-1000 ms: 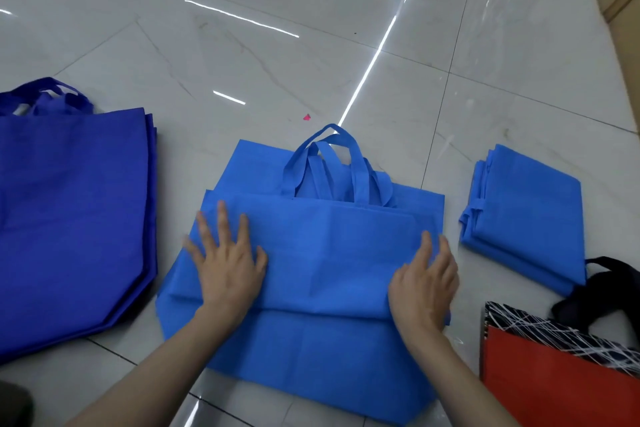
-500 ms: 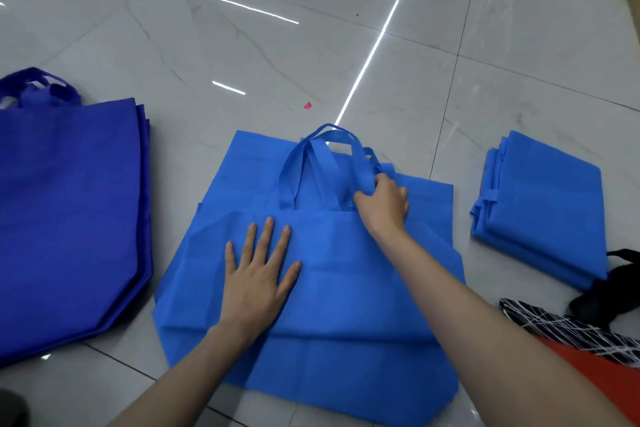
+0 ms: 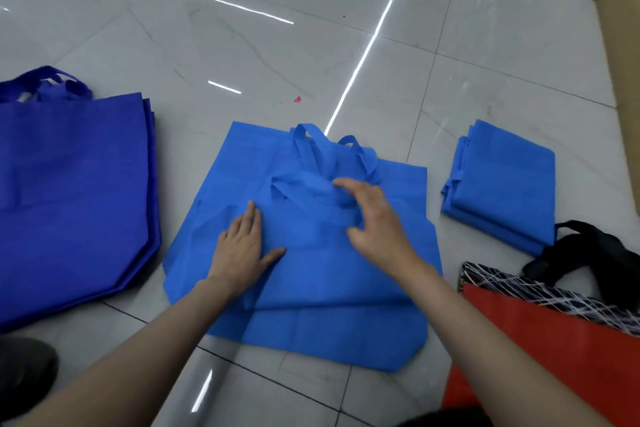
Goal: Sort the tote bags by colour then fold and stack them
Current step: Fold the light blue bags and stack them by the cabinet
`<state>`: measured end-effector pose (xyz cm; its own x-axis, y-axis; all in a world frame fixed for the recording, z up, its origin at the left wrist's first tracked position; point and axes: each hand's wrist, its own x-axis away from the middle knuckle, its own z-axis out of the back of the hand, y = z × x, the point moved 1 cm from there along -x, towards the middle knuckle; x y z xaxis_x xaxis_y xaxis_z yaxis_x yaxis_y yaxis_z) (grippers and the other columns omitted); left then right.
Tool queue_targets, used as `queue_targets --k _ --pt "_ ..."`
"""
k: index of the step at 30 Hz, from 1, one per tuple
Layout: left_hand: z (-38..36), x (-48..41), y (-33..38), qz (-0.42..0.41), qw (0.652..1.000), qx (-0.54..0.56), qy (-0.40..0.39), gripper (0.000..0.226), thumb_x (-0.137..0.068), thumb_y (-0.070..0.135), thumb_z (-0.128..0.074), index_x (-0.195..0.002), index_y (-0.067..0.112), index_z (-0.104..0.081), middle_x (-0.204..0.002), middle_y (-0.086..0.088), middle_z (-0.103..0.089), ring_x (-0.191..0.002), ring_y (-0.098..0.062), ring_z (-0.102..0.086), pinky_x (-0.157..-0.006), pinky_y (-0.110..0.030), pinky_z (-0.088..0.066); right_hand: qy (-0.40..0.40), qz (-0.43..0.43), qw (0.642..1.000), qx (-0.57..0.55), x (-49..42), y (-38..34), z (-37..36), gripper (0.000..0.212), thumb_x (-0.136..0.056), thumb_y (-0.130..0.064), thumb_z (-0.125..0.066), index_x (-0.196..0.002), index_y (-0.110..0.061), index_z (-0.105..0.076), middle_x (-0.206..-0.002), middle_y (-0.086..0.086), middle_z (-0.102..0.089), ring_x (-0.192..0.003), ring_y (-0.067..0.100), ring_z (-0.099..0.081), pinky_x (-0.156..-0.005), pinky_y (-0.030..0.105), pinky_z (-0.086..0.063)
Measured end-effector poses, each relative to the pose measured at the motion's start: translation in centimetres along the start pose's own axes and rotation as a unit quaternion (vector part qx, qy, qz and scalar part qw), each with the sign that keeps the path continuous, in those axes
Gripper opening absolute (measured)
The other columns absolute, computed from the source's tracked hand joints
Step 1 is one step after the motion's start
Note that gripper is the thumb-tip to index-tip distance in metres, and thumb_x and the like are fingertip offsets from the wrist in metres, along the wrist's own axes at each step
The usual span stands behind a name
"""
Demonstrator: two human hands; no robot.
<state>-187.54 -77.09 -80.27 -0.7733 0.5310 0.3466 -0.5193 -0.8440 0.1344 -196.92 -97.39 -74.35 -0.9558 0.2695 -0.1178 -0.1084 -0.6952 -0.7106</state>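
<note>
Head view. Glossy pale marble floor tiles [image 3: 242, 45] are carrying all the items, with bright light strips reflecting across them and a small pink scrap [image 3: 297, 99] lying on the far side of the work area.

A light blue tote bag [image 3: 311, 305] is lying flat at the centre, directly in front of the person, its mouth pointing away and its bottom part folded up over the body. One handle loop [image 3: 306, 146] is extending past the far edge onto the floor; another handle [image 3: 291, 185] is lying doubled back on the fabric.

The left hand [image 3: 242, 246] is pressing palm down on the folded panel, fingers straight and close together, thumb spread to the side. The right hand [image 3: 374, 218] is hanging just over the doubled-back handle, fingers apart and loosely curved, gripping nothing visible. This hand is motion-blurred, so whether the fingertips are touching the fabric cannot be told.

To the left, well apart from the centre bag, a stack of dark blue tote bags [image 3: 69, 201] is lying flat and unfolded, handles at the far end. To the right, a stack of folded light blue tote bags [image 3: 502, 184] is sitting with edges roughly aligned. Nearer the person on that side, a red bag [image 3: 536, 340] with a black-and-white lined band is lying flat, its black handles [image 3: 588, 253] touching the folded stack's near corner.
</note>
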Motion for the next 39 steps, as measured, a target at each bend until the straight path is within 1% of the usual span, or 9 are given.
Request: queue_targets --k 4,8,15,20,25,28,30,35,39 --pt "0.2 0.4 -0.1 0.046 0.999 0.002 -0.001 0.094 -0.085 0.068 -0.038 -0.150 0.010 -0.004 -0.158 -0.011 0.001 -0.135 -0.033 -0.020 -0.106 -0.040 -0.028 0.002 0.124 0.976 0.180 4.2 1.6 -3.1 0.061 -0.064 0.002 -0.035 -0.119 -0.013 -0.056 -0.085 0.005 -0.053 -0.082 0.020 -0.040 -0.085 0.028 -0.038" --pt "0.7 0.9 0.2 0.060 0.998 -0.024 -0.013 0.093 -0.085 0.069 -0.036 -0.150 0.010 -0.005 -0.157 -0.014 -0.002 -0.133 -0.035 -0.023 -0.105 -0.038 -0.028 0.024 0.103 0.963 0.249 7.3 2.4 -5.6 0.040 -0.066 0.005 -0.036 -0.090 -0.009 -0.065 -0.086 0.006 -0.053 -0.086 0.023 -0.049 -0.091 0.042 -0.048" --pt "0.8 1.7 0.9 0.099 0.994 -0.032 -0.017 0.092 -0.087 0.066 -0.039 -0.148 0.004 -0.009 -0.152 -0.020 -0.010 -0.132 -0.035 -0.026 -0.104 -0.037 -0.030 -0.097 -0.003 0.961 0.260 10.6 -0.4 -8.9 0.070 -0.071 -0.025 -0.035 -0.141 -0.018 -0.037 -0.142 0.014 -0.045 -0.132 0.035 -0.040 -0.101 0.040 -0.041" --pt "1.5 2.3 -0.8 0.110 0.987 0.040 0.109 0.035 -0.092 0.033 -0.049 -0.110 0.002 -0.052 -0.114 -0.019 -0.052 -0.104 -0.035 -0.045 -0.087 -0.040 -0.034 -0.117 0.023 0.952 0.282 9.8 1.0 -8.5 0.057 -0.084 -0.057 -0.038 -0.128 -0.026 -0.056 -0.141 0.012 -0.047 -0.127 0.038 -0.046 -0.087 0.042 -0.054" --pt "3.6 0.2 -2.7 0.070 0.964 0.131 0.218 0.022 -0.092 0.020 -0.050 -0.102 0.002 -0.059 -0.105 -0.016 -0.061 -0.101 -0.036 -0.050 -0.085 -0.044 -0.037 -0.083 0.162 0.944 0.277 9.0 4.3 -7.6 0.038 -0.087 -0.042 -0.046 -0.112 -0.016 -0.058 -0.126 0.015 -0.060 -0.115 0.043 -0.056 -0.083 0.051 -0.054" --pt "4.0 -1.9 -1.0 0.078 0.936 0.339 0.053 0.042 -0.091 0.045 -0.052 -0.111 0.008 -0.055 -0.104 -0.004 -0.059 -0.098 -0.024 -0.055 -0.084 -0.036 -0.043 -0.062 0.200 0.934 0.289 8.5 5.0 -6.7 0.027 -0.089 -0.032 -0.045 -0.109 -0.016 -0.053 -0.124 0.009 -0.063 -0.116 0.037 -0.057 -0.086 0.053 -0.051" --pt "3.3 -2.9 0.3 0.082 0.948 0.306 -0.029 0.047 -0.085 0.054 -0.057 -0.104 0.011 -0.055 -0.097 0.000 -0.057 -0.093 -0.021 -0.055 -0.077 -0.033 -0.043 -0.037 0.196 0.928 0.315 8.6 5.5 -5.9 0.026 -0.090 -0.027 -0.045 -0.107 -0.016 -0.062 -0.126 0.005 -0.062 -0.122 0.032 -0.051 -0.096 0.053 -0.044" --pt "1.0 -2.8 1.5 0.089 0.911 0.384 -0.123 0.040 -0.076 0.042 -0.075 -0.090 0.005 -0.067 -0.090 -0.009 -0.067 -0.086 -0.025 -0.063 -0.075 -0.036 -0.050 -0.026 0.099 0.934 0.343 10.2 5.9 -4.4 0.054 -0.074 -0.009 -0.034 -0.122 -0.008 -0.057 -0.137 0.009 -0.053 -0.134 0.027 -0.033 -0.112 0.045 -0.014" --pt "0.1 -0.9 2.7 0.096 0.905 0.408 -0.077 0.034 -0.081 0.040 -0.070 -0.077 0.008 -0.061 -0.074 -0.006 -0.063 -0.075 -0.027 -0.060 -0.066 -0.036 -0.046 -0.036 -0.006 0.990 0.136 10.4 5.3 -3.7 0.073 -0.064 -0.002 -0.024 -0.130 -0.012 -0.054 -0.136 0.004 -0.054 -0.134 0.015 -0.033 -0.114 0.042 -0.020"
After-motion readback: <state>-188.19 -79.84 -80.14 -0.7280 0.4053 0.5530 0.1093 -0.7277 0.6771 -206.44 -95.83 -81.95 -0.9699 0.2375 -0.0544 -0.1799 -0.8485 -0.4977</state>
